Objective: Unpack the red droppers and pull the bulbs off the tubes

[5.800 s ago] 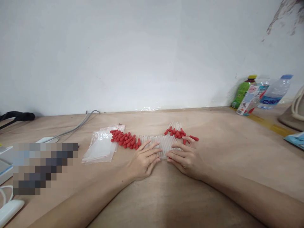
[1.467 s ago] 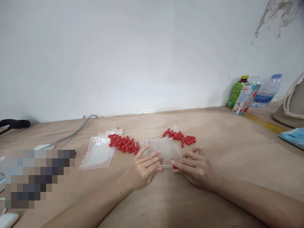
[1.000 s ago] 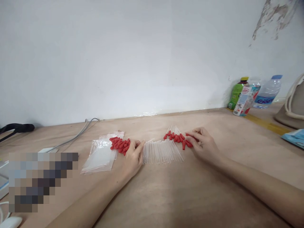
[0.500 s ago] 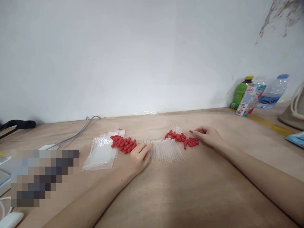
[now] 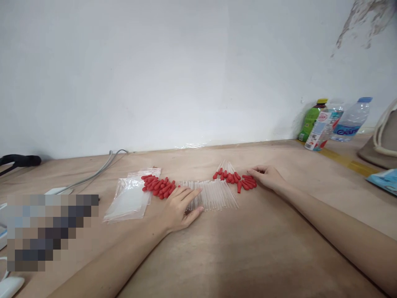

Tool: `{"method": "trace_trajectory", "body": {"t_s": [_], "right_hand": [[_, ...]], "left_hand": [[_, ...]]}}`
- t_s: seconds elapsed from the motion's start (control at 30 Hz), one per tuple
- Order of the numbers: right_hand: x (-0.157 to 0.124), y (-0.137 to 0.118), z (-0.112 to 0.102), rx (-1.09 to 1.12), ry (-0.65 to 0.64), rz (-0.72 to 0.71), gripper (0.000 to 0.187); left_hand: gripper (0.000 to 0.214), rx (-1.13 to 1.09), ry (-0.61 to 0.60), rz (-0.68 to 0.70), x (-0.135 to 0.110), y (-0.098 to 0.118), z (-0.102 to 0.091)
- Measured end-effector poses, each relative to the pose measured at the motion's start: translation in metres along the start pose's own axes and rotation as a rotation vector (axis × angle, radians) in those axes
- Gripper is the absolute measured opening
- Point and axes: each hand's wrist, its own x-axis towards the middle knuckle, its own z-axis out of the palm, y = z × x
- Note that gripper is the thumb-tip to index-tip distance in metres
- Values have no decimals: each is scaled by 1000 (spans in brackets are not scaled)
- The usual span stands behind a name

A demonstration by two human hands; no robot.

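A row of clear glass tubes point(image 5: 214, 196) lies side by side on the wooden table point(image 5: 235, 252). My left hand point(image 5: 180, 207) rests flat on the row's left end, fingers stretched out. Left of it lies a heap of red rubber caps point(image 5: 158, 185). Behind the tubes on the right lie several finished droppers with red caps point(image 5: 234, 178). My right hand point(image 5: 267, 177) lies at the right edge of that group, fingers loosely extended and touching the red caps. A stack of clear zip bags point(image 5: 130, 198) lies left of the cap heap.
Three bottles point(image 5: 328, 122) stand at the back right by the wall. A bag point(image 5: 381, 142) and a blue packet point(image 5: 384, 180) sit at the far right. A grey cable point(image 5: 96, 171) runs back left; white devices point(image 5: 9, 285) lie at the left edge.
Both hands left the near edge of the tube row. The left one went to the row's left end and now lies flat; the right one moved out to the capped droppers.
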Motion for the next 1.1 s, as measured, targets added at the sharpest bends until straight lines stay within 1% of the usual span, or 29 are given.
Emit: {"method": "trace_trajectory", "body": {"t_s": [0.1,0.2,0.23,0.3,0.37,0.4,0.47,0.53,0.67,0.77,0.87,0.93,0.97,1.03,1.1], "right_hand": [[-2,-13,0,-51,32,-23,34],[-8,-36,3,-116,11,-84,30],[-10,-44,6,-160,2,-109,32],[-12,-60,12,-316,0,-140,40],[-13,-72,18,-413,-10,-93,45],[-12,-75,22,-427,-23,-55,44],[-10,-80,26,-419,-70,10,42],[-8,-82,29,-397,-116,46,40],[-5,-85,25,-332,-192,117,34],[-6,-88,19,-266,-211,126,34],[-16,-87,14,-193,-198,87,36],[-28,-83,13,-162,-154,-18,34],[-35,-80,14,-161,-102,-120,33],[-52,-73,17,-215,57,-402,28],[-67,-66,21,-262,203,-662,21]], "left_hand": [[47,-7,-17,-47,-1,-3,1],[47,-19,4,-62,-1,-3,1],[46,-24,30,-52,-2,-3,2],[45,-30,99,-15,-3,-5,3],[46,-28,175,14,-4,-6,3],[47,-24,200,19,-5,-7,3],[48,-19,221,16,-5,-7,3],[48,-26,206,9,-5,-7,3],[44,-28,173,4,-4,-8,4],[39,-20,170,18,-4,-8,5],[33,3,146,6,-5,-8,5],[36,26,117,-11,-6,-7,5],[39,39,105,-17,-5,-7,5],[45,73,88,-9,-4,-6,5],[47,138,85,33,-2,-5,5]]}}
